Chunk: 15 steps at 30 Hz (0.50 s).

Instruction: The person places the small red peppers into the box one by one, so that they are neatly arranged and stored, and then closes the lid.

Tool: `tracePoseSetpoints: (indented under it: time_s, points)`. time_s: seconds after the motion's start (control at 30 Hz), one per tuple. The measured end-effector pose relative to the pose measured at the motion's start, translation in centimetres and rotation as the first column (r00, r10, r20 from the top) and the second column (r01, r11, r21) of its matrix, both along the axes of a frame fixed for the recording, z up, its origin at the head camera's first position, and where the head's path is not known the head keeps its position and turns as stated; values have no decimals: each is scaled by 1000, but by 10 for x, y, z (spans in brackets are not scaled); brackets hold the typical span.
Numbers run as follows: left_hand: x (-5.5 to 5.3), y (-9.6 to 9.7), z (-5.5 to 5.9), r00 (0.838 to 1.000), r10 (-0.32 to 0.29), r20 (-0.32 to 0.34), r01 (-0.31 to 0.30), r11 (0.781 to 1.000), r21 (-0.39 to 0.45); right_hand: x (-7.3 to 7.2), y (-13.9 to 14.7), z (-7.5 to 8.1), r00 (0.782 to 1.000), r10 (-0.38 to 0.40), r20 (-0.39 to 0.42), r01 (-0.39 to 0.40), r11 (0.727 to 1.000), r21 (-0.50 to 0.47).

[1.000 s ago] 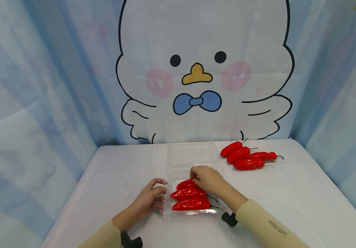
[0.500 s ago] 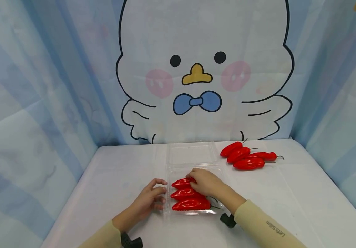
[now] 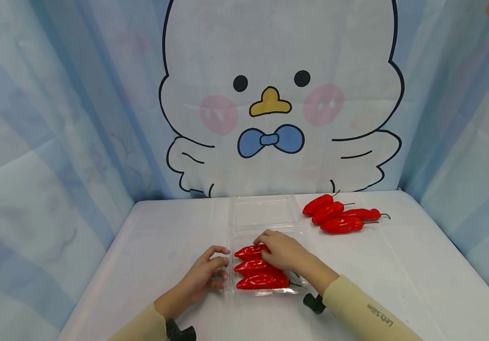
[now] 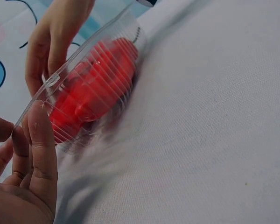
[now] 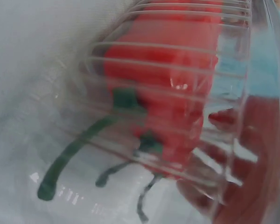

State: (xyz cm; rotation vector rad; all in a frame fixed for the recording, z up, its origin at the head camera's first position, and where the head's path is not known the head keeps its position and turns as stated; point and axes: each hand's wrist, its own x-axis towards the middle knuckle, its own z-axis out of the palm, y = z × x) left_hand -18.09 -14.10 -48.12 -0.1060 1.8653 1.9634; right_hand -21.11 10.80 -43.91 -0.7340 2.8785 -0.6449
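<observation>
A clear plastic clamshell container (image 3: pixel 265 292) lies open in front of me, holding three red chili peppers side by side. My right hand (image 3: pixel 287 251) reaches into it and grips the rearmost chili pepper (image 3: pixel 247 252), hiding its stem end. The nearest chili pepper (image 3: pixel 262 282) and the middle chili pepper (image 3: pixel 252 268) lie in front, green stems toward the right. At the container's left rim, my left hand (image 3: pixel 207 271) pinches the edge between thumb and fingers. Through the ribbed wall (image 5: pixel 168 98) in the right wrist view, chili bodies and dark green stems show.
The container's lid (image 3: pixel 263 212) lies folded back behind it on the white table (image 3: pixel 176 237). Several more chili peppers (image 3: pixel 341 225) are grouped at the back right. A printed curtain (image 3: pixel 270 170) hangs behind the table edge.
My right hand has shifted slightly left with the rearmost chili pepper, lining its tip up with the others. The left hand has stayed at the rim.
</observation>
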Motion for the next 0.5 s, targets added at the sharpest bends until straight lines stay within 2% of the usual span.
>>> tracePoseSetpoints:
  time_s: [0.5]
  points:
    - [-1, 0, 1, 1000, 6, 6, -6, 1000, -9, 1, 11, 8, 1000, -24, -18, 25, 1000, 2]
